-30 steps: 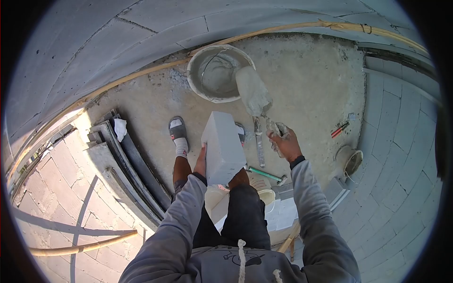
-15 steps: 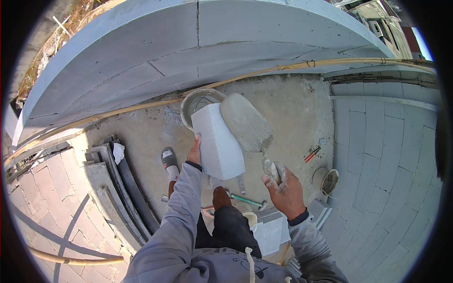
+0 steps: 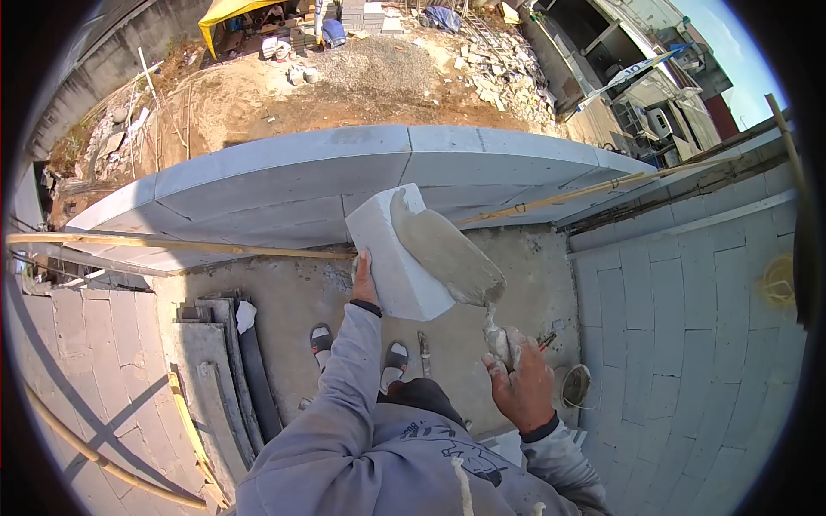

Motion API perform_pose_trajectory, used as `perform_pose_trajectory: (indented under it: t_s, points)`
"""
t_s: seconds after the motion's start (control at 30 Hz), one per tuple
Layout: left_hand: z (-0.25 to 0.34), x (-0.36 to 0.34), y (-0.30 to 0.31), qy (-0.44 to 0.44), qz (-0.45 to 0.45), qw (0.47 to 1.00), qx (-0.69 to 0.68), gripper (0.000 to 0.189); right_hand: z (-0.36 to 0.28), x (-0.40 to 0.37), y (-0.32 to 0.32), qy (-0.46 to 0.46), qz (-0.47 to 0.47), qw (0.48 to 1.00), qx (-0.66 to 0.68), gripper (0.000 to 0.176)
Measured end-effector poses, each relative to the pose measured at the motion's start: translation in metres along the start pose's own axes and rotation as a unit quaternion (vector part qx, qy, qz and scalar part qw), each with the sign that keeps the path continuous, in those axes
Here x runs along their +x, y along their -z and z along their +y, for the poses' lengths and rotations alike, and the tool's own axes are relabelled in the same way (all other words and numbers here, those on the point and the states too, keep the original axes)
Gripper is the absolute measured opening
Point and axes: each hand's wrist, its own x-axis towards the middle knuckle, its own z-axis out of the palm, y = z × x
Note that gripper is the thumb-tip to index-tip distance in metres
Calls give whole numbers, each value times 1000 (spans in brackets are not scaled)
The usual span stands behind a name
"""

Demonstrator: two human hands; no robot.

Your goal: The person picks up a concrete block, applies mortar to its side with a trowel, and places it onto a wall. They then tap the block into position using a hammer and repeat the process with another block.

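The block (image 3: 389, 258) is matt, chalky and fine-grained, like aerated concrete. Smooth, damp-looking grey mortar (image 3: 430, 241) coats the trowel (image 3: 469, 282), whose handle (image 3: 496, 342) is rough with a pale crust. The wall (image 3: 284, 176) is matt and mostly smooth; the floor (image 3: 525, 271) is dull, blotchy concrete. The pole (image 3: 181, 244) looks like smooth bamboo, the sleeve (image 3: 344, 353) soft, matt cloth, the gravel (image 3: 379, 67) coarse, the tarp (image 3: 231, 10) thin plastic-like sheeting.

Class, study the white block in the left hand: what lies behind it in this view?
Behind the white block, the wall and floor show around its edges. A left pole and right pole reach toward it; whether they join is covered by it and the trowel.
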Motion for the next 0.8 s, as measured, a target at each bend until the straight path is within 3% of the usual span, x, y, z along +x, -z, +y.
perform_pose_trajectory:
  t_s: [0.17, 0.23, 0.43, 0.5, 0.63, 0.8]
  points:
    - [44, -18, -20, -39, 33, 999, -13, 67, -12, -15, 14, 40, 4, 999, -9, 44]
    - [65, -25, -26, -62, 44, 997, -12, 67, -12, -17, 11, 68, 5, 996, 60, 42]
    - [113, -31, -25, -120, 9, 993, -17, 69, -29, -3, 20, 51, -70, 986, 146, 38]
    - [126, -36, -37, -137, -6, 990, -39, 68, -35, -2, 21, 73, -50, 983, 158, 37]
    - [141, -42, -39, -141, -30, 988, -51, 69, -41, 4, 21, 126, 10, 978, 167, 37]
    - [141, -52, -38, -159, 12, 987, -11, 66, -51, 14, 35, 135, -26, 982, 133, 37]
